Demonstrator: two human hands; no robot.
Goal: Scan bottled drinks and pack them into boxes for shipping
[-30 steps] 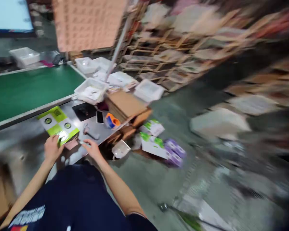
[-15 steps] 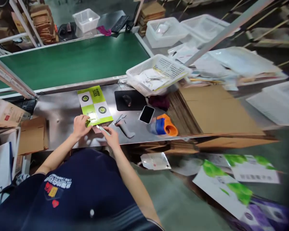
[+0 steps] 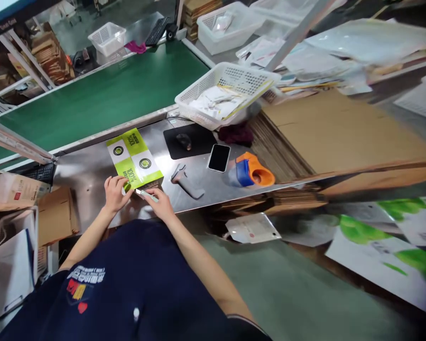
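Observation:
A lime-green and white printed carton (image 3: 135, 158) lies on the metal bench, its near end facing me. My left hand (image 3: 115, 193) is at the near left corner of the carton, fingers and thumb curled around a green edge of it. In my right hand (image 3: 160, 204) is a slim pale utility knife (image 3: 147, 194), its tip pointing left at the carton's near end. Whether the blade touches the cardboard I cannot tell. Right of the carton lie a grey handheld barcode scanner (image 3: 187, 182) and a phone (image 3: 219, 157).
An orange and blue tape dispenser (image 3: 254, 169) stands farther right, beside stacked flat cardboard (image 3: 341, 132). Behind are a black mouse pad (image 3: 170, 144), a white basket (image 3: 230, 94) with papers, and a green conveyor belt (image 3: 117, 87). Folded cardboard (image 3: 57, 213) is at left.
The view has shifted and turned. My left thumb and fingers have spread around the carton's corner edge; the knife stays in my right hand near the carton's front.

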